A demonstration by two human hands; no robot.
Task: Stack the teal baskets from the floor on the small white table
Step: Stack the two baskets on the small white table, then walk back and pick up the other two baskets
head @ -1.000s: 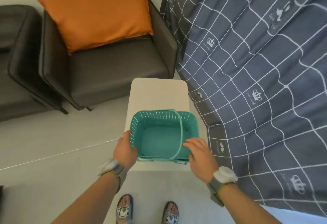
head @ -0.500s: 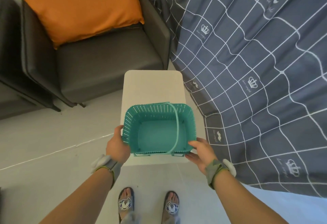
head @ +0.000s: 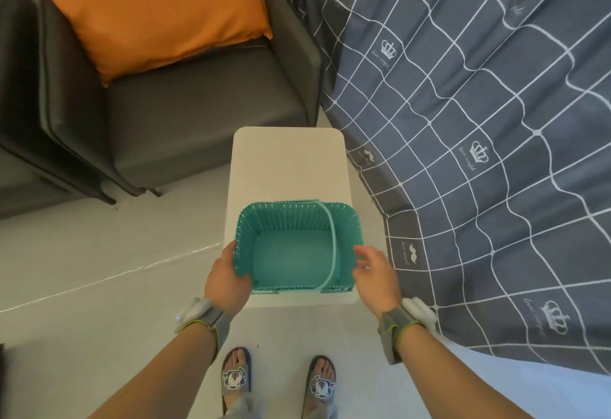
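A teal perforated basket (head: pixel 291 253) with a thin handle lying across its right side sits on the near end of the small white table (head: pixel 287 160). My left hand (head: pixel 226 278) grips the basket's left rim and wall, fingers wrapped around the outside. My right hand (head: pixel 372 271) hovers beside the basket's right wall with fingers spread and slightly blurred; it looks just off the rim. The basket may be more than one nested together; I cannot tell.
A dark grey armchair (head: pixel 198 114) with an orange cushion (head: pixel 158 8) stands beyond the table on the left. A bed with a grey checked cover (head: pixel 479 121) fills the right side, close to the table's edge. My sandalled feet (head: pixel 277 379) stand on the pale floor below.
My right hand slid from the basket's near rim to its right side and came off it. My left hand stayed on the left rim. The basket stayed on the table's near end.
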